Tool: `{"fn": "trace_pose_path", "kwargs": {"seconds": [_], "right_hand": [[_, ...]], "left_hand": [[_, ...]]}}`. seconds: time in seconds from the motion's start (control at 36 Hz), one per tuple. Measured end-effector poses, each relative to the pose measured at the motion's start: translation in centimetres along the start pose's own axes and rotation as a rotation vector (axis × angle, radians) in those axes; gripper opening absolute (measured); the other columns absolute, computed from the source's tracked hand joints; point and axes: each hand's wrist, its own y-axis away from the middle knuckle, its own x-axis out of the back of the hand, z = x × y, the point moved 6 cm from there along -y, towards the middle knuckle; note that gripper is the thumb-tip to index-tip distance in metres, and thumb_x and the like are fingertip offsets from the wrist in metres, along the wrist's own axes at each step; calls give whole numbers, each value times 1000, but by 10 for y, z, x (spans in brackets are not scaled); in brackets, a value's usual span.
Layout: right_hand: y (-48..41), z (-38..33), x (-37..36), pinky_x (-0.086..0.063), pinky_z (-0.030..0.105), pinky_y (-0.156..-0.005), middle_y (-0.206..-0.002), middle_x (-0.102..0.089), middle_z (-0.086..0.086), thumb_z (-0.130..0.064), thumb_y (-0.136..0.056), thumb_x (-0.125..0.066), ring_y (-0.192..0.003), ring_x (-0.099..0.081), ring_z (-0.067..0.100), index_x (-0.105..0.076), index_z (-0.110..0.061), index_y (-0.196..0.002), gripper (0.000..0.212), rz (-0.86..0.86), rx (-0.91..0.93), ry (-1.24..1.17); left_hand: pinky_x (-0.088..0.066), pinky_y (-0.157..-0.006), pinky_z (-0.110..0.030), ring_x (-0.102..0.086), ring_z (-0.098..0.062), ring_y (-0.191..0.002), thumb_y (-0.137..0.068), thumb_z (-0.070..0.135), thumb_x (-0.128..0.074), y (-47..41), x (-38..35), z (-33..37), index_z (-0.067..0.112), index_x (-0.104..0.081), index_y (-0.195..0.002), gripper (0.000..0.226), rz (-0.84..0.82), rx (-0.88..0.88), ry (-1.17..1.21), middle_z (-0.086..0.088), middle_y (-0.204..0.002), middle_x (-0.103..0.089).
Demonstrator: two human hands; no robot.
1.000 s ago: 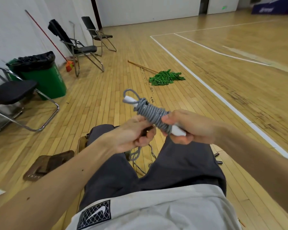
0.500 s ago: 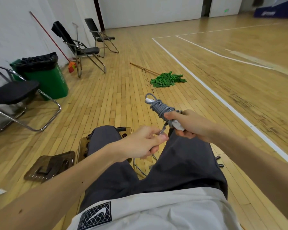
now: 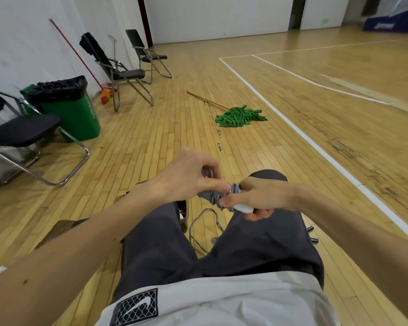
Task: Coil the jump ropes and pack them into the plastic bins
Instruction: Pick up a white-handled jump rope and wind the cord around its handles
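Note:
A grey jump rope (image 3: 213, 196) is wound in tight turns round its white handle (image 3: 244, 208). My right hand (image 3: 260, 198) grips that handle and the lower part of the coil above my lap. My left hand (image 3: 186, 175) is curled over the coil's far end and holds the rope there. A loose tail of rope (image 3: 201, 228) hangs in a loop between my knees. The brown plastic bin (image 3: 185, 214) on the floor shows only as a sliver between my legs, and its lid (image 3: 57, 231) lies to the left, partly behind my left arm.
Black folding chairs (image 3: 21, 132) stand along the left wall beside a green trash bin (image 3: 73, 109). A green mop (image 3: 239, 116) lies on the wooden floor ahead. Small dark pieces (image 3: 312, 234) lie on the floor by my right leg.
The coil has come down closer to my lap. My left hand has moved up from the loose rope below the coil onto the coil's far end.

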Motion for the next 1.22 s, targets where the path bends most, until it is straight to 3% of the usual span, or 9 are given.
{"fn": "trace_pose_path", "kwargs": {"seconds": [0.22, 0.42, 0.5, 0.58, 0.67, 0.78, 0.94, 1.11, 1.22], "right_hand": [[-23, -9, 7, -44, 30, -63, -43, -54, -4, -81, -82, -48, -44, -47, 10, -52, -13, -58, 72, 271, 52, 147], [-42, -38, 36, -42, 27, -54, -56, -63, 4, -72, -90, -52, -49, -52, 14, -57, -14, -67, 62, 541, 106, 26], [-56, -55, 43, -44, 31, -53, -60, -62, 0, -73, -91, -47, -54, -57, 16, -57, -14, -66, 65, 703, 106, 172], [-76, -72, 38, -39, 31, -48, -63, -59, -1, -68, -96, -42, -58, -58, 19, -58, -17, -70, 59, 799, 142, 325], [-107, -74, 27, -42, 31, -50, -68, -61, 0, -70, -97, -40, -60, -59, 19, -61, -17, -78, 60, 746, 132, 368], [-153, -59, 8, -37, 30, -48, -70, -62, 1, -72, -95, -42, -63, -60, 20, -61, -16, -81, 61, 589, 61, 302], [-229, -8, -37, -59, 37, -71, -67, -70, 0, -72, -91, -47, -68, -69, 16, -65, -20, -86, 55, 266, -126, 45], [-285, 28, -69, -42, 31, -59, -78, -60, 2, -64, -98, -45, -72, -57, 22, -45, -26, -67, 49, 99, -214, 11], [-325, 54, -69, -51, 37, -73, -86, -63, 3, -65, -93, -54, -79, -61, 20, -56, -18, -94, 47, 103, -325, -56]], "left_hand": [[-37, -63, -26, -46, 1, -73, -62, 78, -67, -8, 2, -35, 27, -58, -95, 61, 132, 30, -96, 17, -85, -51], [-30, -51, -24, -39, -9, -55, -74, 67, -68, -8, 27, -49, 20, -43, -65, 54, 534, 250, -31, 8, -58, -44], [-33, -52, -28, -48, -13, -52, -79, 75, -59, -11, 28, -70, 18, -48, -57, 62, 483, 482, 32, 5, -53, -50], [-47, -51, -28, -65, -15, -56, -76, 82, -54, -5, 11, -100, 11, -67, -75, 72, 327, 744, 454, -4, -68, -70], [-57, -58, -29, -75, -22, -78, -79, 76, -58, 4, -6, -132, 11, -70, -101, 70, 248, 920, 745, -8, -92, -76], [-61, -73, -34, -74, -19, -78, -85, 57, -68, 14, -25, -176, 8, -71, -103, 52, 256, 1009, 960, -6, -88, -76], [-62, -66, -31, -76, -22, -82, -84, 38, -78, 28, -74, -250, 3, -70, -107, 43, 156, 1224, 986, -13, -89, -77], [-63, -73, -39, -76, -29, -85, -79, 35, -84, 32, -128, -318, 1, -70, -103, 44, -10, 1398, 910, -16, -91, -77], [-61, -60, -29, -72, -22, -68, -79, 38, -84, 19, -156, -370, 1, -72, -97, 43, -90, 1439, 768, -15, -89, -75]]}}
